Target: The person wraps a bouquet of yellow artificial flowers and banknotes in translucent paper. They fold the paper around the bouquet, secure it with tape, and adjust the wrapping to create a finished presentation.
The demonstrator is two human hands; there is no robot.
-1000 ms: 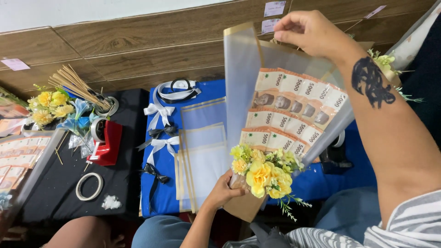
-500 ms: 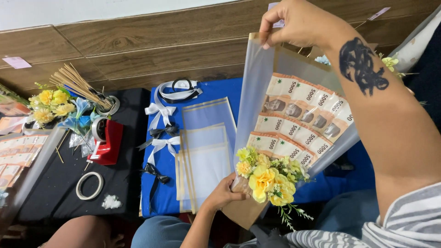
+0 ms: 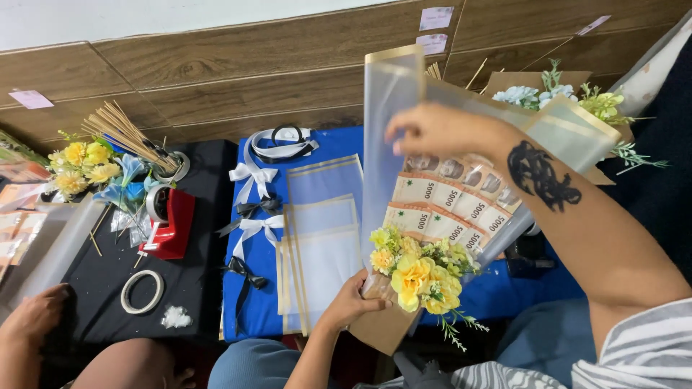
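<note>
My left hand (image 3: 351, 302) grips the brown paper base (image 3: 380, 330) of a bouquet made of fanned banknotes (image 3: 440, 209) with yellow artificial flowers (image 3: 414, 272) at the front. My right hand (image 3: 432, 130), on a tattooed forearm, reaches across the top of the bouquet and pinches a translucent wrapping sheet with a gold edge (image 3: 386, 108). That sheet stands along the bouquet's left side. More translucent wrap covers the right side behind my arm.
A blue mat (image 3: 342, 144) carries a stack of gold-edged sheets (image 3: 321, 245) and white and black ribbon bows (image 3: 252, 180). On the black cloth are a red tape dispenser (image 3: 171, 220), a tape roll (image 3: 140, 292), wooden sticks (image 3: 122, 133) and flowers (image 3: 83, 162). Another person's hand (image 3: 32, 313) rests at bottom left.
My right hand has come down from the top of the frame to the middle, bringing the sheet's upper edge lower over the banknotes. The left hand keeps its hold on the base.
</note>
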